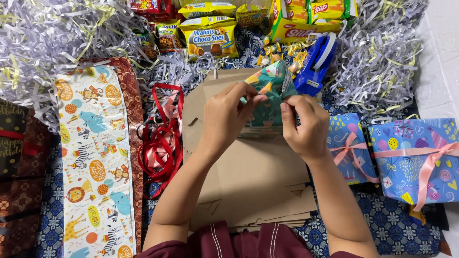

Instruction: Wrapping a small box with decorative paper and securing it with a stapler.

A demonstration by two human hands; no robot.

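Wrapping: two gifts [413,157] finished, ribboned | third parcel [267,102] half-covered, unribboned | left hand [224,117], right hand [306,126]: grips pinched on its paper | tape dispenser [316,64] beside

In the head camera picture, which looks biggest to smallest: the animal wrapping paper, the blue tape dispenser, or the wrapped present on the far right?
1. Animal wrapping paper
2. Wrapped present
3. Blue tape dispenser, farthest away, so perhaps a bit bigger than it looks

Two ribboned gift boxes [413,160] — one blue tape dispenser [316,64]

Glossy patterned wrapping paper [268,95] over matt brown cardboard [253,177], satin ribbon [160,138] beside.
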